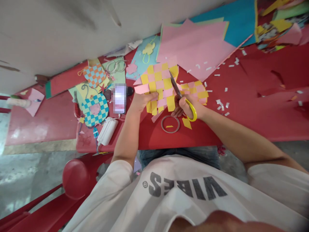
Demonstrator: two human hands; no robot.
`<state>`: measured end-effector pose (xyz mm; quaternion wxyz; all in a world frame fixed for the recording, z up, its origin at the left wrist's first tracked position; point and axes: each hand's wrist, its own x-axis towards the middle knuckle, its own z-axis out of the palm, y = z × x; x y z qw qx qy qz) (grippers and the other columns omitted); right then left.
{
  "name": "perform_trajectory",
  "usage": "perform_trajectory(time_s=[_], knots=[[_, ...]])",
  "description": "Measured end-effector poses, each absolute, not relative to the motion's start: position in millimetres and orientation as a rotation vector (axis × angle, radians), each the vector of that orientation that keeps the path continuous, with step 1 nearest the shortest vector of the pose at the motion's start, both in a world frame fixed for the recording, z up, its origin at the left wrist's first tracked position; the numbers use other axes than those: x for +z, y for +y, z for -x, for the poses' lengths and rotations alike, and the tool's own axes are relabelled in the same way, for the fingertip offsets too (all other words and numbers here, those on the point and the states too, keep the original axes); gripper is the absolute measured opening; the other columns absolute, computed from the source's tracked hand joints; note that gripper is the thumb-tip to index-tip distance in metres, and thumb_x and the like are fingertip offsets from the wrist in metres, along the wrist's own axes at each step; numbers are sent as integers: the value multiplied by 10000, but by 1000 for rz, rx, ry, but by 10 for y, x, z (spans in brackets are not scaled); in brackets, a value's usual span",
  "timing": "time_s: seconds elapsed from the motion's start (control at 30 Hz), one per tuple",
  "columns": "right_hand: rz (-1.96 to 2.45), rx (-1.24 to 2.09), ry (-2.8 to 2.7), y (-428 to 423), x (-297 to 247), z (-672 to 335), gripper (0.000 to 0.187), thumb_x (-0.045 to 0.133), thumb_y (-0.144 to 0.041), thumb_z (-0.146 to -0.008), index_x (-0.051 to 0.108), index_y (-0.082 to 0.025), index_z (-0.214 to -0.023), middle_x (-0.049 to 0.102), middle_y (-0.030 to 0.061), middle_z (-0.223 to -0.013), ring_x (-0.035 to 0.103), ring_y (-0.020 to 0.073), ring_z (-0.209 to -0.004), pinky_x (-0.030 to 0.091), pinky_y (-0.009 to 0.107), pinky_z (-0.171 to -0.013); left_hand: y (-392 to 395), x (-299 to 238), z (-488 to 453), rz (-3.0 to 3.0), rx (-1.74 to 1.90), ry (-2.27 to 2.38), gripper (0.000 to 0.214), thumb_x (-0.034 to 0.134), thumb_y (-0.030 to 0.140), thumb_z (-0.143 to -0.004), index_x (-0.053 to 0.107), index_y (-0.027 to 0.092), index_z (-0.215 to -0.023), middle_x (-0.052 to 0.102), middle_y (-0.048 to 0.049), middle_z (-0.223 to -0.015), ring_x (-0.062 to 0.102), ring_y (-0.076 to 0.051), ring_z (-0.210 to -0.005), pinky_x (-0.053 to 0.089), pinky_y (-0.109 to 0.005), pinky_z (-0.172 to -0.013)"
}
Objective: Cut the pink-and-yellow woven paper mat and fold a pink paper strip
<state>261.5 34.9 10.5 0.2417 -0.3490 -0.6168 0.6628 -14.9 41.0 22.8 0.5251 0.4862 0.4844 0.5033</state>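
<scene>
Left hand (140, 102) pinches the left side of the woven pink-and-yellow paper (158, 84), over the red table (205, 137); right hand (183, 103), apart from it, grips yellow-handled scissors (177, 88), blades at the paper's right side. Ring (170, 132) lies just below, near the right hand.

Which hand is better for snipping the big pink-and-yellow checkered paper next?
Probably the right hand: it holds the yellow-handled scissors, which point over the checkered paper. The left hand grips that paper's left side, so it seems better placed for steadying.
</scene>
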Motion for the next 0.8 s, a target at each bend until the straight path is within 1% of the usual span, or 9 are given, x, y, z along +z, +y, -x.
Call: perform_trajectory(time_s=[0.1,0.2,0.27,0.4,0.5,0.57,0.67,0.73,0.8], knots=[[1009,1738,-1697,344,107,-2585,710,489,-973,-919,547,-266,-894,764,55,-650,791,248,-579,651,336,-487,409,249,171,-1164,1205,1172,677,990,362,-682,753,238,-1304,837,-79,-1245,789,-320,-1244,608,-522,-1166],[1058,1676,-1723,327,132,-2569,674,494,-934,-956,550,-266,-882,740,42,-599,744,222,-494,613,315,-439,407,267,224,-1188,1228,1182,740,1002,353,-666,735,244,-1348,839,-82,-1246,790,-321,-1253,613,-510,-1160],[1077,1700,-1723,313,163,-2571,673,512,-935,-948,556,-264,-919,743,42,-597,754,230,-504,615,310,-442,407,269,271,-1209,1228,1186,787,1004,356,-669,714,254,-1393,837,-83,-1253,791,-323,-1257,622,-501,-1148],[1009,1800,-1719,294,246,-2596,748,521,-1003,-872,524,-258,-943,771,67,-646,793,246,-573,621,297,-470,406,259,349,-1232,1177,1180,844,998,388,-682,679,270,-1455,829,-89,-1290,792,-332,-1258,637,-504,-1131],[934,1832,-1765,296,281,-2619,804,469,-1047,-834,515,-251,-938,819,118,-765,823,257,-647,656,306,-525,396,265,371,-1232,1134,1201,849,1005,397,-660,693,263,-1438,832,-93,-1279,798,-332,-1236,641,-507,-1122],[954,1841,-1763,298,269,-2623,809,450,-1052,-832,520,-254,-954,823,117,-789,830,266,-670,673,324,-543,382,276,378,-1226,1109,1206,798,1007,386,-651,725,252,-1385,835,-94,-1264,802,-326,-1216,641,-511,-1123],[1028,1834,-1726,296,215,-2605,745,474,-1003,-885,532,-263,-947,800,80,-725,818,263,-641,682,344,-546,358,291,399,-1204,1069,1219,708,1006,380,-648,767,236,-1299,837,-93,-1250,806,-323,-1202,645,-517,-1121],[1078,1786,-1714,294,181,-2588,694,509,-958,-923,542,-265,-918,776,63,-665,794,259,-585,668,352,-515,346,300,425,-1190,1043,1242,724,1015,384,-630,772,235,-1295,842,-95,-1231,809,-330,-1193,656,-517,-1101],[1109,1740,-1726,294,170,-2582,659,540,-922,-948,555,-265,-897,756,52,-616,764,258,-526,635,355,-465,337,307,458,-1193,1035,1262,785,1028,387,-605,763,244,-1331,848,-95,-1210,809,-338,-1192,663,-508,-1081]])
